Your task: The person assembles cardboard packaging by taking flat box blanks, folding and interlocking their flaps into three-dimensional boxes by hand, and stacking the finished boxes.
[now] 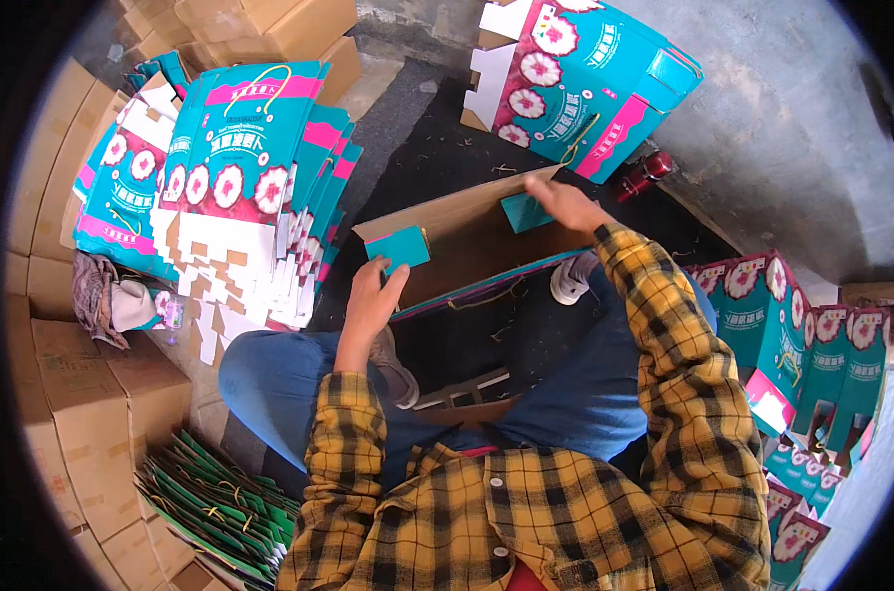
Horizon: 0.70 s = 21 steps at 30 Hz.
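Note:
An unfolded cardboard gift box [466, 246], brown inside and teal outside, lies open between my bent legs. My left hand [371, 300] is at its left end, thumb and fingers around the edge just below a small teal flap [397, 248]. At the far right corner my right hand [570, 205] grips the box's rim, beside a second teal flap [526, 212]. The right fingertips are partly hidden against the cardboard. Along the near edge runs a thin cord [481, 295].
Flat teal and pink cartons [235, 148] are stacked at the left. A folded-up carton [585, 79] stands far right beside a red bottle [644, 174]. Formed boxes [762, 315] line the right side. Green folded bags [215, 507] and brown cartons [82, 424] are lower left.

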Available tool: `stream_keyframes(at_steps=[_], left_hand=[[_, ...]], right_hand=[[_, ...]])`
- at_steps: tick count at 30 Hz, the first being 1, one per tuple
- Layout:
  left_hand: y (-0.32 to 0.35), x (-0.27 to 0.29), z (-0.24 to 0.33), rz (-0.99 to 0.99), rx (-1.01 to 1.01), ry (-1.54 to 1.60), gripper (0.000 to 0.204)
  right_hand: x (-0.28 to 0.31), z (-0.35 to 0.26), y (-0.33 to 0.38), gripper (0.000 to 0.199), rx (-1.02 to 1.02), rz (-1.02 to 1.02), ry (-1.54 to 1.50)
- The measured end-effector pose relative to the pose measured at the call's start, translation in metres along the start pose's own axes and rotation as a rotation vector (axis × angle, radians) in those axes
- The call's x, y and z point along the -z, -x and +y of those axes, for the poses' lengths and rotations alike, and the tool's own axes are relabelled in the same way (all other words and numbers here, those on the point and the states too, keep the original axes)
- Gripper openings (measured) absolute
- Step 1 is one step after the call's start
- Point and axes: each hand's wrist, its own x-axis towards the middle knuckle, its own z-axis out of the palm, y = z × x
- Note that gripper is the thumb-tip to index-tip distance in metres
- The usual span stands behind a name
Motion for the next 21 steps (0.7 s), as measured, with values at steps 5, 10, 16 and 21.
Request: stream_keyframes(at_steps=[5, 10, 16, 21], left_hand=[[0.002, 0.001, -0.006, 0.003, 0.009, -0.065, 0.061], [0.005, -0.001, -0.005, 0.032, 0.015, -0.006, 0.056], [0.010, -0.002, -0.010, 0.064, 0.138, 0.131, 0.051], [0.013, -0.001, 0.001, 0.149, 0.128, 0.152, 0.048]], right_hand=[[0.013, -0.004, -0.009, 0.108, -0.391, -0.099, -0.516], [0.013, -0.012, -0.007, 0.102, -0.382, -0.048, -0.470], [0.020, 0.000, -0.013, 0.094, -0.350, -0.173, -0.508], [0.020, 0.027, -0.014, 0.080, 0.017, -0.229, -0.025]])
